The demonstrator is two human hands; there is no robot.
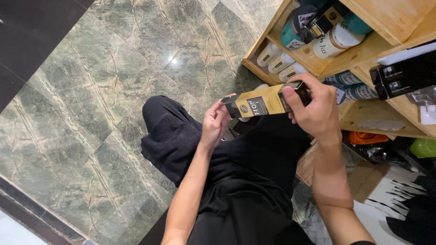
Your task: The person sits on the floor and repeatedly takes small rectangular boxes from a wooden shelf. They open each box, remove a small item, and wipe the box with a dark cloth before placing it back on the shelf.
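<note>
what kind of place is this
Probably a shop or storeroom for cosmetics: wooden shelves stocked with white bottles and teal tubs, above a green marble floor.

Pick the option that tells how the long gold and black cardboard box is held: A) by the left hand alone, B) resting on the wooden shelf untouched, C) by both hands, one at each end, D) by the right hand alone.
C: the left hand pinches one end of the long gold and black cardboard box while the right hand wraps the other end.
</note>
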